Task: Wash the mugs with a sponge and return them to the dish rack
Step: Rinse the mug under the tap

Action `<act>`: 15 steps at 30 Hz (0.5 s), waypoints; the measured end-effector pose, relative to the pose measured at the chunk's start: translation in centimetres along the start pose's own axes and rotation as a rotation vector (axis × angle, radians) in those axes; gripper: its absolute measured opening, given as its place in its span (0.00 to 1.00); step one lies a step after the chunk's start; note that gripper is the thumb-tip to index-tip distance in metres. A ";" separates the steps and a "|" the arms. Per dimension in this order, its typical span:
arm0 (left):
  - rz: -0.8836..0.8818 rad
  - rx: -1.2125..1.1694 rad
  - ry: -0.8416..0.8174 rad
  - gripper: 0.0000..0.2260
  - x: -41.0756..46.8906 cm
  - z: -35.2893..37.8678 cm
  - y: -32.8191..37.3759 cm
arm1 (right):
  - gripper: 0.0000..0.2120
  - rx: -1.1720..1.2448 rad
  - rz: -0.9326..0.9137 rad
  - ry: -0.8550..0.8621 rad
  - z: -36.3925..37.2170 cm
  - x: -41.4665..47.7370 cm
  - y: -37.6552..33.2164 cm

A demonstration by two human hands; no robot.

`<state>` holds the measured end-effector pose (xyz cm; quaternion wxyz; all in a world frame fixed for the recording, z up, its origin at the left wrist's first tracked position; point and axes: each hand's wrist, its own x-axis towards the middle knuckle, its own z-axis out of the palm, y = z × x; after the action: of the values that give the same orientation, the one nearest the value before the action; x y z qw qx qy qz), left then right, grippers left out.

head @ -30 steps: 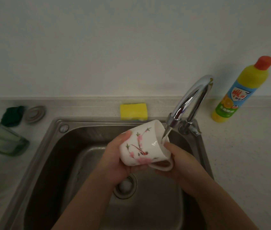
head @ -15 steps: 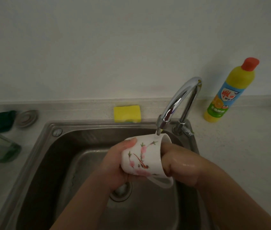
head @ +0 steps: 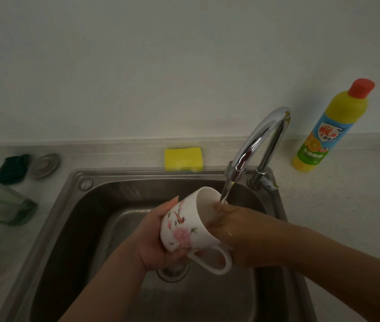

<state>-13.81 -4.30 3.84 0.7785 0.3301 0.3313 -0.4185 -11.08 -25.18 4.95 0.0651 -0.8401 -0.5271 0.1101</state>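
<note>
White pink-flowered mug [head: 184, 228], yellow sponge [head: 183, 158], yellow red-capped bottle [head: 331, 126]

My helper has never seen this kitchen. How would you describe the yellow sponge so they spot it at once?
Find the steel sink; on the counter behind its back rim, left of the curved faucet, lies the sponge. It is a flat, bright yellow rectangle, unlike the dark green pad and round metal lid far left or the tall orange-capped bottle at right.

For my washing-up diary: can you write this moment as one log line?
step: rinsing | left hand: grips mug | right hand: fingers inside mug | tap: running | sponge: behind sink
</note>
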 end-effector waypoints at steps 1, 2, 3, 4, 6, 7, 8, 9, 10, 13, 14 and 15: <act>-0.010 -0.003 -0.047 0.29 0.1 -0.1 -0.1 | 0.18 0.028 -0.027 0.034 -0.1 0.1 -0.1; -0.004 0.007 -0.083 0.31 0.2 -0.3 -0.2 | 0.15 0.064 -0.035 0.079 -0.3 0.1 -0.4; 0.007 0.024 -0.109 0.33 0.3 -0.5 -0.3 | 0.14 0.099 -0.025 0.134 -0.4 0.2 -0.7; 0.031 0.043 -0.134 0.34 0.4 -0.7 -0.4 | 0.15 0.148 -0.006 0.207 -0.4 0.3 -0.9; 0.124 0.071 -0.169 0.34 0.4 -0.8 -0.7 | 0.16 0.344 0.058 0.329 -0.2 1.0 -1.6; 0.197 0.080 -0.181 0.34 0.3 -0.6 -1.0 | 0.17 0.496 0.121 0.392 0.0 1.5 -2.1; 0.280 0.085 -0.182 0.34 0.4 -0.5 -1.4 | 0.19 0.670 0.232 0.476 0.0 1.9 -2.6; 0.367 0.090 -0.172 0.34 0.3 -0.3 -1.7 | 0.21 0.857 0.376 0.526 -0.3 2.3 -3.2; 0.438 0.103 -0.150 0.34 0.3 -0.1 -2.0 | 0.21 0.995 0.492 0.541 -0.5 2.7 -3.6; 0.522 0.124 -0.013 0.24 0.3 0.6 -2.1 | 0.21 1.025 0.609 0.555 -0.8 3.5 -4.3; 0.491 0.102 0.026 0.20 0.3 0.7 -2.0 | 0.21 1.019 0.613 0.520 -1.0 3.6 -4.3; 0.432 0.059 0.028 0.19 0.2 0.8 -1.8 | 0.22 1.016 0.601 0.459 -1.1 3.7 -4.3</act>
<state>-15.05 -5.76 3.67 0.8354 0.4219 0.2513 -0.2467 -12.98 -20.02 6.50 0.5332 -0.8181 -0.1230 0.1771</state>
